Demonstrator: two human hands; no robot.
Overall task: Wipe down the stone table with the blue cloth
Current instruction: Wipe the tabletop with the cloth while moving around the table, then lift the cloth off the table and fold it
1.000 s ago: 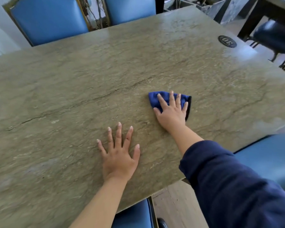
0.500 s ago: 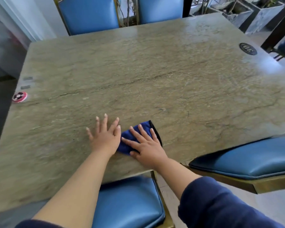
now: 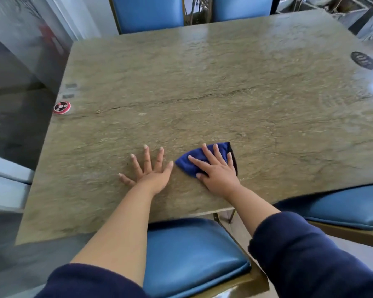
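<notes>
My right hand (image 3: 218, 175) presses flat, fingers straight and slightly spread, on the folded blue cloth (image 3: 192, 162) near the front edge of the stone table (image 3: 202, 82), while my left hand (image 3: 151, 173) lies palm-down just beside it, fingers splayed wide on bare stone, holding nothing.

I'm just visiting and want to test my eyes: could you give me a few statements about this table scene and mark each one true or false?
1. The right hand presses flat on the blue cloth. True.
2. The left hand holds a second cloth. False: it rests bare and spread on the stone table.
3. A red round disc sits near the table's left edge. True.
4. The cloth lies at the far side of the table. False: it is near the person's edge.
5. The chairs are green. False: blue.
</notes>
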